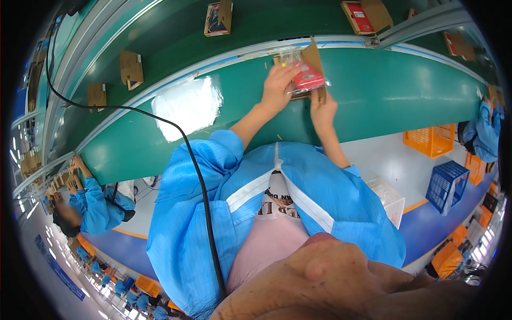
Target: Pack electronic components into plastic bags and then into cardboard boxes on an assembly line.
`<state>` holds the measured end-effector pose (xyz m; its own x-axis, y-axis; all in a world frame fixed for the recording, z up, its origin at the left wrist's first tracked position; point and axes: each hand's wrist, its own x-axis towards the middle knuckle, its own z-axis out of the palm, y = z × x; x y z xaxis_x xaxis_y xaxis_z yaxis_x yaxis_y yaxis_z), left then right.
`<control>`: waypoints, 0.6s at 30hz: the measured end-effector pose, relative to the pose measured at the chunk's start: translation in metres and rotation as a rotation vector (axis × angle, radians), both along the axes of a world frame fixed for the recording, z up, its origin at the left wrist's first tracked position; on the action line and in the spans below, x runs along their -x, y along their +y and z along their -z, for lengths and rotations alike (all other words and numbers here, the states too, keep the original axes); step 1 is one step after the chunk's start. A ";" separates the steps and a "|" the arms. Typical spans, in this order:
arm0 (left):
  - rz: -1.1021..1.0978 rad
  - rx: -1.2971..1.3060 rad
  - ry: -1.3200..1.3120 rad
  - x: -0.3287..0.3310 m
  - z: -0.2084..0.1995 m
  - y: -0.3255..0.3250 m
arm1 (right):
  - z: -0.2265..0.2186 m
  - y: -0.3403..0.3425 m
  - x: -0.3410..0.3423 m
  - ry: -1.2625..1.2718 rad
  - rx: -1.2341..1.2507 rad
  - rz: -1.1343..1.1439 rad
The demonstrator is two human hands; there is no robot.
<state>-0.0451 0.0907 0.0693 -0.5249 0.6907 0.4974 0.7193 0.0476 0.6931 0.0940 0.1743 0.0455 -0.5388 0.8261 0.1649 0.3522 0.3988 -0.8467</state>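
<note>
At the far edge of the green work surface (pixel 256 114), an open brown cardboard box (pixel 312 54) stands with its lid raised. Over the box lies a red flat item (pixel 309 80) in a clear plastic bag. My left hand (pixel 279 82) has its fingers closed on the bagged red item from the left side. My right hand (pixel 323 111) grips the near right corner of the cardboard box, its thumb and fingers partly hidden by the cardboard. The inside of the box is mostly covered by the bag and my left hand.
Beyond a metal rail, open cardboard boxes (pixel 218 18) sit along a dark green belt (pixel 170 32). A black cable (pixel 181 130) hangs across the left. A bright white patch (pixel 188 106) lies on the surface. Orange crate (pixel 430 141) and blue crate (pixel 447 186) stand right; co-workers flank both sides.
</note>
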 end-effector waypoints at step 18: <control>-0.293 0.448 0.209 0.032 0.014 -0.005 | -0.011 -0.009 0.018 -0.084 0.042 -0.034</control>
